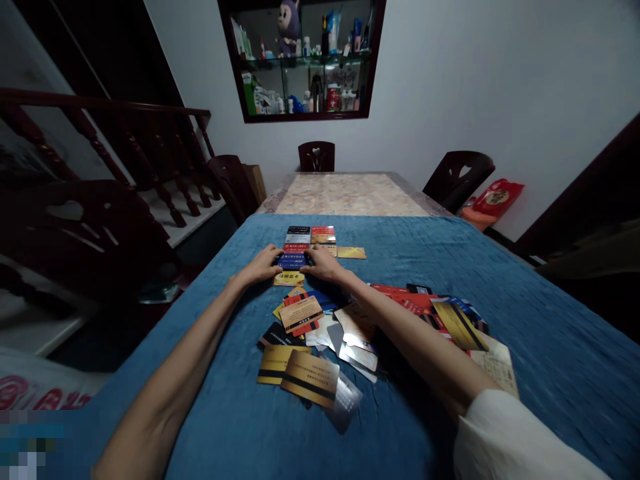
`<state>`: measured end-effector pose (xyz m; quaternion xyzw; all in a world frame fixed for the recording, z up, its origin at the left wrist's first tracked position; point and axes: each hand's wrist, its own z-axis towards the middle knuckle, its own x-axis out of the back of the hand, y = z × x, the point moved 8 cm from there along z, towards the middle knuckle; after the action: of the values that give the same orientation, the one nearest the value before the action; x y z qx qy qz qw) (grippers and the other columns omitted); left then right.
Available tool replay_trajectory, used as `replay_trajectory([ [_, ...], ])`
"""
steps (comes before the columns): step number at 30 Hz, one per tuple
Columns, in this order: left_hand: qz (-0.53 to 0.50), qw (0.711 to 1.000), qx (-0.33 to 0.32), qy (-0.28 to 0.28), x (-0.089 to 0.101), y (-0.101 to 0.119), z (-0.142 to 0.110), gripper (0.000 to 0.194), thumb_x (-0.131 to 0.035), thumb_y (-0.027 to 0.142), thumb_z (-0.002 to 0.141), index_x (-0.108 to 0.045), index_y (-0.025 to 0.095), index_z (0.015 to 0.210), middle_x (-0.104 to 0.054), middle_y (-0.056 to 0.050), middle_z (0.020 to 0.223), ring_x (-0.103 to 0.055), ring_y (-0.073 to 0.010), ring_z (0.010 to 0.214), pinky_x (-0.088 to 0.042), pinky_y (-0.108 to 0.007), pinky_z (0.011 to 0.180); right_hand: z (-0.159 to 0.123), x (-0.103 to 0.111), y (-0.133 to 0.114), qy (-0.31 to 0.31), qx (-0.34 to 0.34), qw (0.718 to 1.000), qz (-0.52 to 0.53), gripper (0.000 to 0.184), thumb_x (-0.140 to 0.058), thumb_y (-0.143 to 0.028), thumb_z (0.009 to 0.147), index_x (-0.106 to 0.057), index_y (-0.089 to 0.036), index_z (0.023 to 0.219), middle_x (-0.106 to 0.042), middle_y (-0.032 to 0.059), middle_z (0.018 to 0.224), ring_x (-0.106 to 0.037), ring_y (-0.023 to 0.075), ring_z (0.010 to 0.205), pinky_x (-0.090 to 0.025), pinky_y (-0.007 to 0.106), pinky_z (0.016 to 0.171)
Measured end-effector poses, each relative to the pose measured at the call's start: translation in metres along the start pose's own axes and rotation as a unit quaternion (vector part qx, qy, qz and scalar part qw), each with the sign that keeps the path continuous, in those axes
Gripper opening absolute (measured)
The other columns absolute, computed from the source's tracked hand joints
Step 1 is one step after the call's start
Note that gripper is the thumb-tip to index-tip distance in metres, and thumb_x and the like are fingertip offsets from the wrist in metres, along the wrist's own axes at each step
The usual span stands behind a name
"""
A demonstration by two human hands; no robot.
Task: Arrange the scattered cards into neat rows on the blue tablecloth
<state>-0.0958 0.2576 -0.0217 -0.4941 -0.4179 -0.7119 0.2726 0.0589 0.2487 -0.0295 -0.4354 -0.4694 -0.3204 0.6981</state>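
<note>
A blue card lies on the blue cloth, held by its two side edges between my hands. My left hand has its fingers and thumb curled at the left edge; my right hand does the same at the right edge. Directly beyond it is a red card, also close to my fingertips. Nearer me sits a yellow card. Farther up, a black card and a red-and-gold card lie side by side. A gold card rests right of my right hand.
Loose cards overlap in a pile before me, with gold-brown cards nearest. Another heap of mostly red cards lies partly behind my right forearm. Dark wooden chairs surround the table; a stair railing stands at left.
</note>
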Motion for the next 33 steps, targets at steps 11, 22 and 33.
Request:
replay_trajectory([
  [11,0.003,1.000,0.000,-0.021,-0.0085,-0.0050,0.0023,0.049,-0.058,0.024,0.078,-0.063,0.015,0.126,-0.057,-0.009,0.108,-0.059,-0.0231,0.100,-0.050,-0.038,0.097,0.0064,-0.0063,0.0052,-0.007,-0.007,1.000,0.012,0.047,-0.069,-0.045,0.082,-0.069,-0.015,0.118,-0.065,0.0156,0.122,-0.059,0.0290,0.108,-0.046,0.035,0.088],
  [22,-0.008,1.000,0.004,-0.005,-0.0063,-0.0055,0.0030,0.045,-0.057,0.027,0.076,-0.069,0.015,0.119,-0.059,-0.008,0.102,-0.059,-0.0231,0.097,-0.051,-0.036,0.095,0.0084,-0.0052,0.0047,-0.008,-0.006,1.000,0.018,0.045,-0.068,-0.043,0.081,-0.071,-0.016,0.117,-0.067,0.0138,0.118,-0.062,0.0278,0.103,-0.047,0.033,0.085],
  [33,0.016,1.000,0.001,0.000,-0.0037,-0.0019,0.0036,0.043,-0.054,0.029,0.076,-0.071,0.013,0.112,-0.061,-0.009,0.103,-0.061,-0.0238,0.096,-0.051,-0.035,0.096,0.0062,0.0006,-0.0016,-0.005,0.006,1.000,0.015,0.040,-0.068,-0.035,0.083,-0.071,-0.019,0.120,-0.068,0.0117,0.121,-0.063,0.0262,0.106,-0.047,0.030,0.086],
])
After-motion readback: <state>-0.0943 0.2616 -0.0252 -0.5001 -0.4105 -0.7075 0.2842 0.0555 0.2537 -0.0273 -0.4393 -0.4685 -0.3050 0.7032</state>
